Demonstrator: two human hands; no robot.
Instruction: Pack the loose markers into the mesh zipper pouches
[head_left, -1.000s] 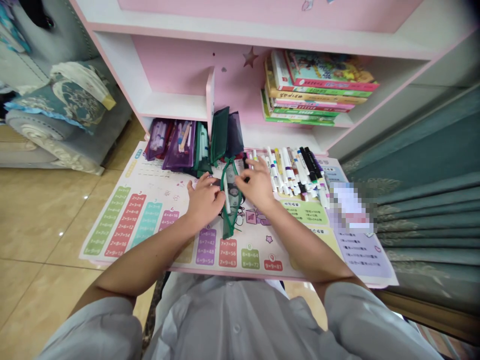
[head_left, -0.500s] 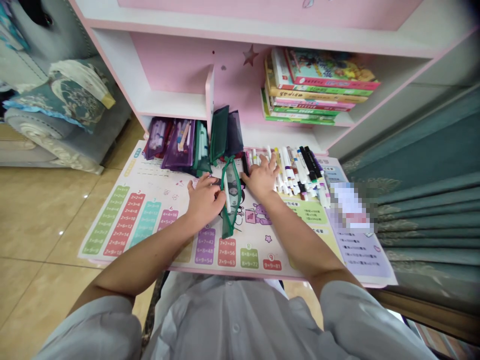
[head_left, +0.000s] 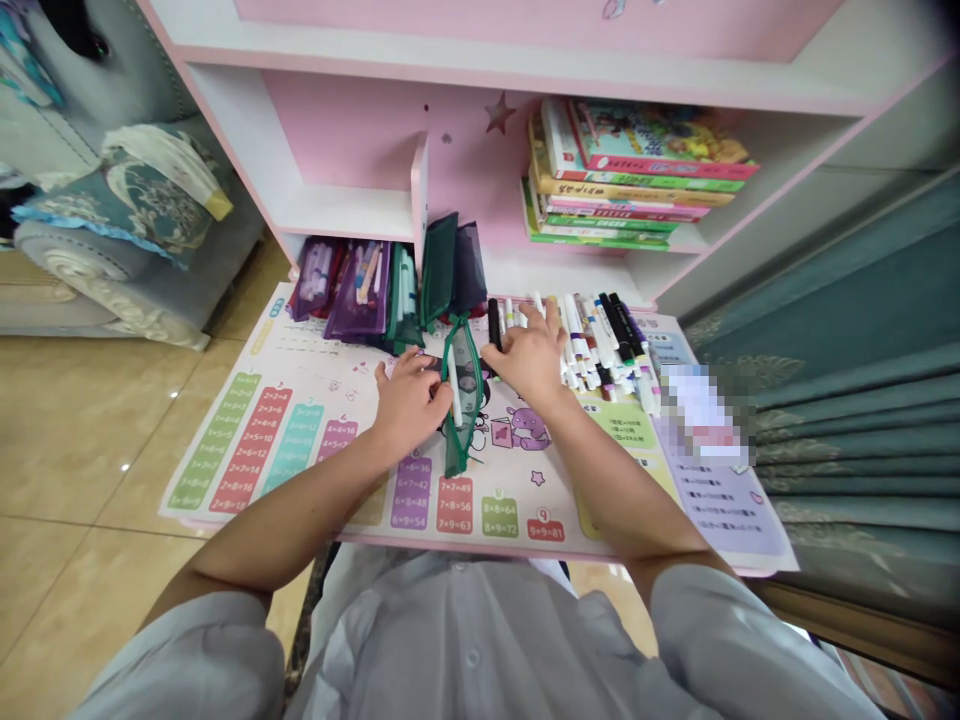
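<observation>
A green-edged mesh zip pouch [head_left: 471,400] lies on the printed desk mat, a white marker [head_left: 455,390] along its left side. My left hand [head_left: 409,402] is at the pouch's left edge, with thumb and forefinger closed on it. To the right, my right hand [head_left: 534,358] rests over the left end of a heap of markers [head_left: 581,345], fingers apart and thumb out to the left. Beside that thumb a black marker [head_left: 493,322] stands out. The fingertips among the pens are partly hidden.
Filled purple pouches [head_left: 358,300] and other green pouches [head_left: 439,270] stand at the back left, against the pink shelf. Stacked books [head_left: 622,190] sit on the shelf at right. A blurred-out pale object [head_left: 703,412] lies near the mat's right edge, beside a teal curtain [head_left: 847,380].
My right hand has shifted a little to the right over the markers, and more of the black marker by its thumb shows. My left hand and the pouch look unmoved.
</observation>
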